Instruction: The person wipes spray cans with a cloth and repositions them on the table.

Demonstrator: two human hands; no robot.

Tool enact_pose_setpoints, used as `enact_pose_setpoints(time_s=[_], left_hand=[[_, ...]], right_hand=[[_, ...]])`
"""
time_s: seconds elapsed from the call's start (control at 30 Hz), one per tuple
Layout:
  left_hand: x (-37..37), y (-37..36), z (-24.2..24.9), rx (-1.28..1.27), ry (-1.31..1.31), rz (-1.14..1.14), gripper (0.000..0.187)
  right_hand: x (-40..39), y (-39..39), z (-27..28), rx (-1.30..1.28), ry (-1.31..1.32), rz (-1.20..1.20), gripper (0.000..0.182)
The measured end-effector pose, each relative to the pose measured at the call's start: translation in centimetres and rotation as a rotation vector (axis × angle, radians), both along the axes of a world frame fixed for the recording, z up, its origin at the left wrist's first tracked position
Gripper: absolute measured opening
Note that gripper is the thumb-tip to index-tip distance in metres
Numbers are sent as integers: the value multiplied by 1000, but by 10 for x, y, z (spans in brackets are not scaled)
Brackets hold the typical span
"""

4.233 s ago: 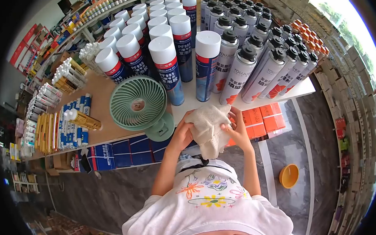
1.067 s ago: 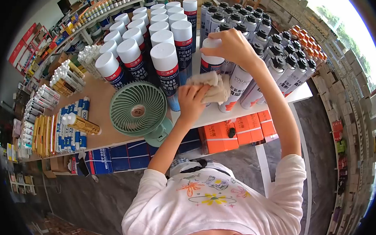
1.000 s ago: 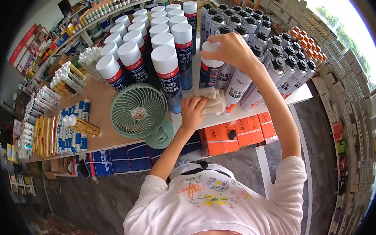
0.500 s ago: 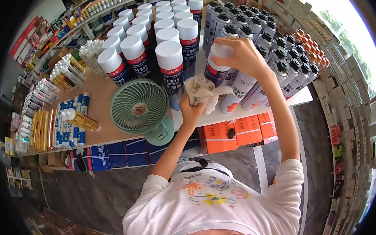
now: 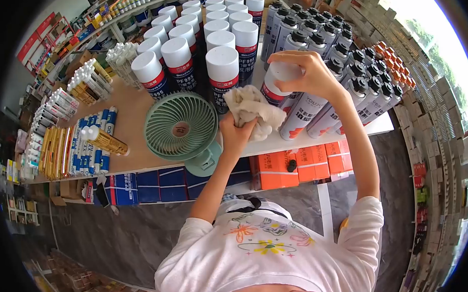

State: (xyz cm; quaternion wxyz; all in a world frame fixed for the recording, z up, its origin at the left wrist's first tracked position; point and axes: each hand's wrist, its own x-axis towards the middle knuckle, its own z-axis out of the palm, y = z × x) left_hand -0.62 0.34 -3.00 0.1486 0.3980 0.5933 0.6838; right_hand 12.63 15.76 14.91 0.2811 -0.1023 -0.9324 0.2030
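Head view: the right hand [image 5: 309,69] has its fingers curled tight around the white cap of a spray can [image 5: 279,84], tilted off the bench [image 5: 317,133]. At its 8 o'clock, the left hand [image 5: 236,131] clenches a crumpled cloth [image 5: 250,107] just beside the can. Since half a second ago the cloth has risen slightly; the can stays gripped.

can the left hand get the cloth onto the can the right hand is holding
Probably yes. The left hand holds the cloth right beside the blue can, which the right hand grips by its white cap; nothing stands between cloth and can body.
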Motion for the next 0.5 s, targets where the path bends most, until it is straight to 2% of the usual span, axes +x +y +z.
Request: enact_pose_setpoints(time_s=[0.03,0.1,0.17,0.23,0.27,0.43,0.47,0.5], left_hand=[[0,-4,-8,0,3,5,35],[1,-10,-21,-155,123,-94,36],[0,-11,-37,-62,161,-77,33],[-4,-18,-47,-277,375,-103,29],[0,-24,-36,-287,404,-102,29],[2,-38,-48,-285,492,-97,33],[2,-41,-49,-294,494,-98,32],[2,-44,-50,-302,497,-100,32]], right_hand=[[0,1,0,0,3,5,47],[2,4,-1,-35,-8,6,47],[0,4,-1,-46,-17,4,48],[-5,6,-2,-29,0,-4,48],[-7,8,-2,-22,3,0,48],[-21,19,0,-32,-55,27,47],[-21,15,8,-127,-176,-8,47],[-22,17,9,-122,-172,-10,47]])
